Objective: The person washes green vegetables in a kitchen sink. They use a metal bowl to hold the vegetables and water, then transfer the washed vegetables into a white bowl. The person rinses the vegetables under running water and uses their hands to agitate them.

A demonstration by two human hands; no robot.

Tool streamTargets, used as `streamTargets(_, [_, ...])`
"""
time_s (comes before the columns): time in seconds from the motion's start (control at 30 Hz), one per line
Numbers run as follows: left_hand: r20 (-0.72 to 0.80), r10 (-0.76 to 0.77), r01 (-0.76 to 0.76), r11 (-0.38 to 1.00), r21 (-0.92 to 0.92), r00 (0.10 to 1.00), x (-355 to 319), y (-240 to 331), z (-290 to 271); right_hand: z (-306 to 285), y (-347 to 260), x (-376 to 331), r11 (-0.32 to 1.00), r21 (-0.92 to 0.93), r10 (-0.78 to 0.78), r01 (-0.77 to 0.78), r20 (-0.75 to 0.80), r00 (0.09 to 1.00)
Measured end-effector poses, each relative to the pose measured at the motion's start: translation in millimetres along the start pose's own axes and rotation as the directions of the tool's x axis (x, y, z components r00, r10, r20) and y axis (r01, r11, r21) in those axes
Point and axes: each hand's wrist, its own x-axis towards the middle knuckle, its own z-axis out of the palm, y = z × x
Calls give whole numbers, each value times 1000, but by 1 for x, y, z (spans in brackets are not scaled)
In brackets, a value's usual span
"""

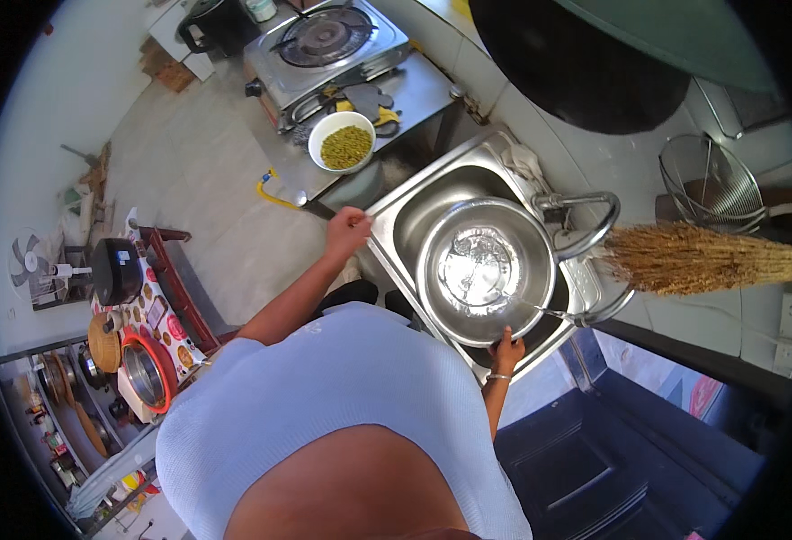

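A round stainless steel basin (445, 229) rests over the double-bowl sink (382, 241), with shiny water at its bottom. My right hand (505, 353) grips the basin's near rim, thumb over the edge and the other fingers hidden below. From the curved metal tap (594, 315) a thin stream runs into the basin. My left hand (348, 231) is loosely closed beside the sink's left edge, and nothing shows in it; whether it touches the edge I cannot tell. Beyond it, a white bowl (366, 129) of small green beans (345, 147) stands on the metal stand.
A gas stove (326, 40) stands on the metal stand at the back, near dark and yellow gloves (369, 101). A straw brush (697, 258) and a wire strainer (715, 189) are at the right, below a large dark pot (576, 72). A patterned table (164, 310) is at the left.
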Motion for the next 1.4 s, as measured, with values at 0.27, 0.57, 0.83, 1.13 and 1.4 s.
streamTargets(0.27, [-62, -283, 236, 885, -401, 957, 72, 36, -69, -9, -10, -15, 901, -298, -368, 316, -137, 920])
streamTargets(0.57, [379, -417, 564, 597, -571, 826, 160, -12, -79, 2, -6, -41, 928, -188, -362, 322, -249, 898])
streamTargets(0.83, [508, -271, 479, 809, -339, 818, 43, 58, -33, -7, 3, -60, 893, -326, -410, 310, -302, 861])
streamTargets(1.13, [880, -234, 565, 824, -46, 413, -29, 40, 128, -17, -8, -35, 913, -79, -408, 400, -189, 893])
streamTargets(1.4, [892, -345, 630, 771, 92, 293, -72, 21, 226, -37, -30, -45, 937, 32, -340, 347, -124, 932])
